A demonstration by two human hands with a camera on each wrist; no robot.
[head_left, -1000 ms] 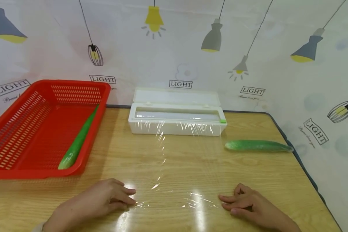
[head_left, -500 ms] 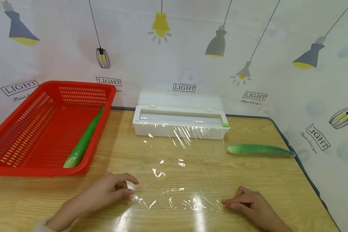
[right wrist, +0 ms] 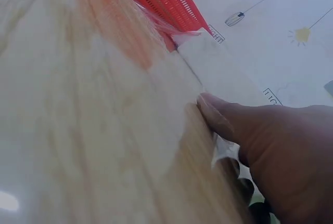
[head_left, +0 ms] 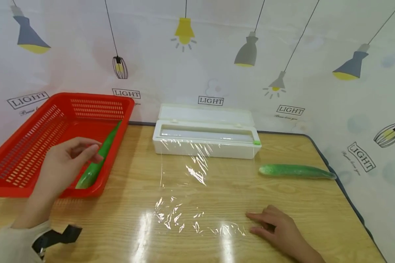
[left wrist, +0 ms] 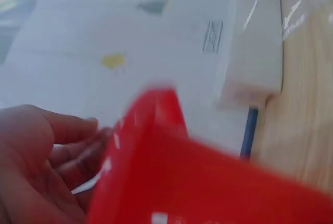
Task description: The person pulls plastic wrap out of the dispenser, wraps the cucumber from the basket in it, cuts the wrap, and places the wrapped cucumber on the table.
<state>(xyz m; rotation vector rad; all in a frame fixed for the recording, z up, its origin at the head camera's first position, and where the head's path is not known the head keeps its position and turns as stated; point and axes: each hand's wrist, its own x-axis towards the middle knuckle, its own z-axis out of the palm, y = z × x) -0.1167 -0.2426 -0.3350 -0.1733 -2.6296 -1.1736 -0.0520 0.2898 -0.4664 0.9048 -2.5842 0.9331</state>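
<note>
Film: clear, thin plastic sheet (head_left: 196,174), glossy, creased; runs from the box toward the person, over the table; near-left part crumpled, bright glints.
Right hand: right hand (head_left: 279,230) at the film's near-right corner; grip pinches film between thumb and fingers, film bunched under thumb in right wrist view.
Left hand: left hand (head_left: 65,159) above the basket, next to the cucumber inside; grip loosely curled, holding nothing; can't tell if fingertips touch the cucumber.
Basket cucumber: long green tapered cucumber (head_left: 93,171), smooth, shiny, pale blunt near end; lies slanted along the basket's right wall.
Basket: red rectangular plastic basket (head_left: 120,146), slotted walls, flared rim; on table, left side; blurred in left wrist view.
Box: white oblong hard-plastic box (head_left: 207,149), rounded edges, at table's back; flat lid (head_left: 205,113) raised behind, pale cylindrical roll (head_left: 205,134) inside, small green tab (head_left: 256,142) at right end.
Table cucumber: second green cucumber (head_left: 294,170), hazy sheen, lying crosswise right of the film.
Table: light wood-grain top (head_left: 118,219), glossy, dark edging.
Sleeve: cream fabric (head_left: 16,241), left forearm; black strap (head_left: 56,238) at cuff.
Backdrop: white printed sheet (head_left: 145,47), lamp drawings, boxed "LIGHT" lettering.
</note>
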